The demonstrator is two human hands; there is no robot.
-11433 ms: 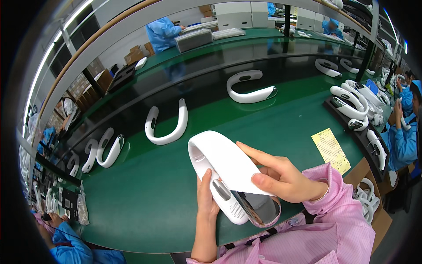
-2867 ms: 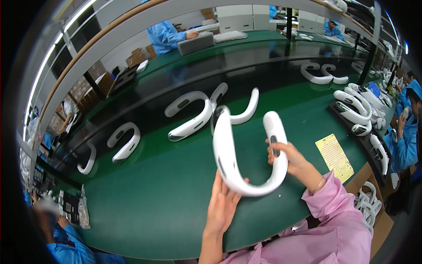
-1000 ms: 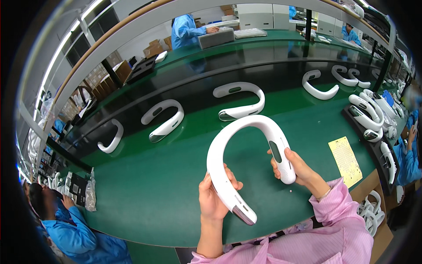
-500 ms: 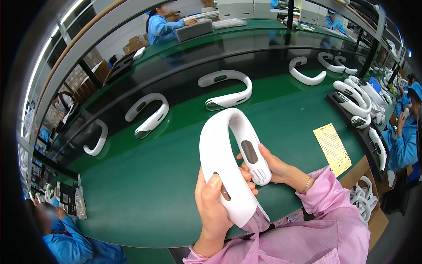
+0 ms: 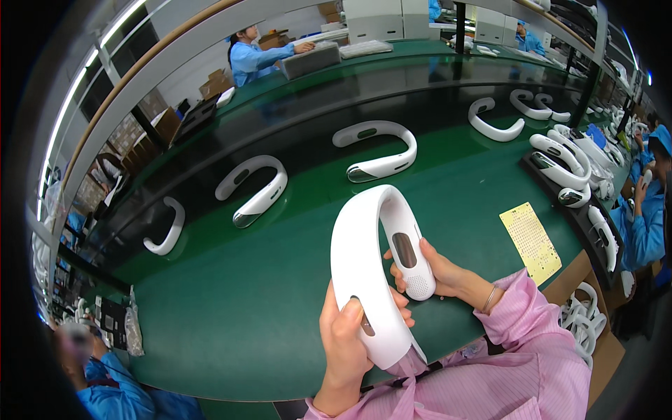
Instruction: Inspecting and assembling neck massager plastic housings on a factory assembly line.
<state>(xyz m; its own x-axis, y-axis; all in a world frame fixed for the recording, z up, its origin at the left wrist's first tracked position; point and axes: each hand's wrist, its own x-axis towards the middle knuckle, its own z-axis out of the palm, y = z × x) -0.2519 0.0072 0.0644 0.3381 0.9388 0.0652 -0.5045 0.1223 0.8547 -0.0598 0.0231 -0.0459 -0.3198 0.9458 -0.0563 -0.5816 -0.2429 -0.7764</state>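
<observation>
Between my two hands is a white U-shaped neckband device [image 5: 360, 259], raised over the green tabletop with its curve pointing away from me. My left hand [image 5: 346, 329] is wrapped round the wider, nearer arm, thumb lying by a brown oval opening. On the far arm, which bears a dark oval window and a dotted grille, my right hand [image 5: 437, 269] grips the outer side with its thumb up and fingers behind. Part of the left fingers shows through the gap between the arms. The glossy lower tip of the near arm hangs close to my pink sleeve.
More neckbands [image 5: 381, 164] lie along the dark belt beyond the green table [image 5: 231, 329]. At right are a yellow printed sheet [image 5: 530, 241], a black tray [image 5: 605, 245] of neckbands and a cardboard box [image 5: 605, 350] holding white parts. People in blue work around.
Neckbands on the belt have shifted to the right. The held neckband sits slightly farther right and lower in view, its near arm turned a little more upright. Both hands keep their grip.
</observation>
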